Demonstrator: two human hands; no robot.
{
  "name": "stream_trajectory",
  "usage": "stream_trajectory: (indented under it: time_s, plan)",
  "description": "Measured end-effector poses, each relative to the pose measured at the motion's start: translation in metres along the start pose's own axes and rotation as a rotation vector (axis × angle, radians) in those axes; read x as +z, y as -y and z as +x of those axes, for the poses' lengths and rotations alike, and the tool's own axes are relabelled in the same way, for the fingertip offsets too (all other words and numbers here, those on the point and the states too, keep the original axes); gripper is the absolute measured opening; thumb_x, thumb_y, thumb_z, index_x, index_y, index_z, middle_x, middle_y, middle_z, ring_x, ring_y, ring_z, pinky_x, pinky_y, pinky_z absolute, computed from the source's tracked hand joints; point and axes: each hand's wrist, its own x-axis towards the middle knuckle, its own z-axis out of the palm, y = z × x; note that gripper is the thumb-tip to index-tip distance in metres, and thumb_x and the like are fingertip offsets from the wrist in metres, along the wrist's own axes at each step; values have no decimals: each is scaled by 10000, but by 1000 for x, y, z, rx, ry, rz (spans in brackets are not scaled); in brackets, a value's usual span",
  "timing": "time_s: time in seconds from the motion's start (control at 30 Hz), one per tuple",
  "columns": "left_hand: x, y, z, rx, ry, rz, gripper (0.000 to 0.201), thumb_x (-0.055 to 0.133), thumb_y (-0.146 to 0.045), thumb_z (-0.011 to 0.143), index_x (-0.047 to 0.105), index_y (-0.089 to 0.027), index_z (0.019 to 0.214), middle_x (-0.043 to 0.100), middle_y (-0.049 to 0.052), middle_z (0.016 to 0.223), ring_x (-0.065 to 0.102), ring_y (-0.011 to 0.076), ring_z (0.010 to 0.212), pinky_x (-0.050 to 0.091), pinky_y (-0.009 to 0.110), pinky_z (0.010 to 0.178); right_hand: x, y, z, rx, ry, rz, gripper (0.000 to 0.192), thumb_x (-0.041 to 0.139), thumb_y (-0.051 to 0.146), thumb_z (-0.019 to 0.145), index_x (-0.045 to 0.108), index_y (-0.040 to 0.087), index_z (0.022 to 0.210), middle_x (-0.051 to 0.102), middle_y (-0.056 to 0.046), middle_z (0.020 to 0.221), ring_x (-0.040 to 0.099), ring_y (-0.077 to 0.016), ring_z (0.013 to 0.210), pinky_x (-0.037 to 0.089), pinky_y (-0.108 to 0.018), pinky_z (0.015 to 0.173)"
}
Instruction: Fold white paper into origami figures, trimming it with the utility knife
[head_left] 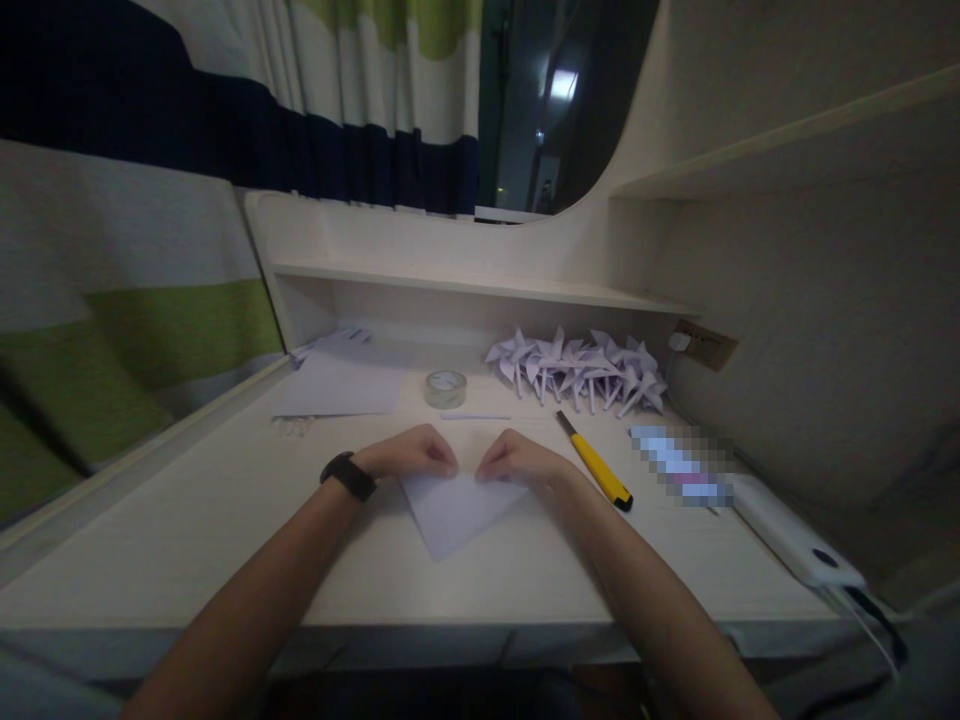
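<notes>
Setting: dim room, pale worktop (187,520) with a low shelf at the back, striped curtain behind.
Paper sheet (456,512): white, folded to a downward point, lying flat at the worktop's middle — top edge under both hands.
Left hand (411,453): curled, fingertips pinching and pressing the sheet's upper left edge; black wristband (348,476) on the wrist.
Right hand (520,461): curled likewise, gripping the upper right edge, just beside the left.
Doing it well: likely a crease — keep edges matched, press from the centre outward, sheet flat.
Nearby: yellow utility knife (596,463) just right of the right hand; tape roll (445,388) behind; paper pinwheels (581,368) heaped at the back right; spare sheets (341,385) back left.
</notes>
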Motion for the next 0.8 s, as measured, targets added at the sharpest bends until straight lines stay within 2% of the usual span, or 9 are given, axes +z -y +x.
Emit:
stream_trajectory:
  time_s: [0.1, 0.33, 0.53, 0.6, 0.67, 0.73, 0.77, 0.8]
  plan:
    - [-7, -1, -6, -47, -14, -3, 218, 638, -330, 713, 710, -139, 635, 612, 4, 550, 442, 110, 496, 312, 226, 500, -5, -5, 3, -9, -16, -36, 116, 688, 200, 574, 724, 101, 623, 533, 30, 449, 414, -71, 447, 302, -208, 453]
    - [-16, 3, -16, -143, -88, -67, 126, 661, -263, 635, 693, -154, 581, 613, -3, 524, 449, 109, 476, 315, 222, 487, -17, -8, 0, 89, 91, -110, 130, 666, 209, 584, 736, 113, 637, 619, -5, 498, 515, -90, 461, 399, -198, 476]
    - [-21, 7, -19, -170, -106, -88, 160, 664, -294, 630, 669, -165, 536, 598, -2, 496, 439, 113, 457, 309, 231, 484, -41, -11, -10, 162, 118, -212, 174, 702, 262, 593, 749, 121, 683, 680, -40, 578, 595, -122, 522, 445, -199, 498]
    - [-20, 6, -18, -150, -126, -72, 203, 656, -310, 646, 649, -165, 505, 578, -6, 475, 415, 108, 447, 301, 231, 482, -48, -11, -11, 143, 25, -236, 182, 692, 257, 605, 749, 111, 698, 682, -49, 585, 597, -131, 531, 435, -203, 493]
    - [-17, 4, -15, -120, -150, -48, 214, 641, -315, 662, 650, -161, 513, 580, -5, 482, 415, 109, 456, 302, 229, 484, -48, -12, -8, 50, -198, -273, 205, 664, 263, 646, 750, 101, 738, 698, -64, 637, 598, -137, 567, 423, -207, 507]
    - [-12, 3, -10, -92, -154, -16, 201, 627, -316, 677, 676, -153, 569, 610, 3, 527, 447, 117, 488, 313, 225, 496, -39, -12, -2, -66, -414, -328, 251, 637, 298, 700, 750, 98, 803, 721, -80, 742, 605, -148, 637, 424, -218, 553]
    - [-9, 2, -7, -77, -147, 3, 200, 621, -318, 687, 691, -149, 604, 624, 8, 554, 465, 121, 509, 320, 223, 505, -32, -12, 2, -106, -430, -356, 275, 626, 317, 724, 748, 103, 846, 728, -82, 801, 611, -156, 678, 429, -224, 581]
    - [-5, 1, -4, -64, -138, 21, 209, 613, -322, 699, 701, -144, 634, 631, 11, 571, 476, 124, 524, 323, 222, 511, -24, -12, 6, -138, -387, -376, 287, 619, 332, 737, 748, 112, 870, 729, -77, 820, 609, -158, 686, 428, -227, 593]
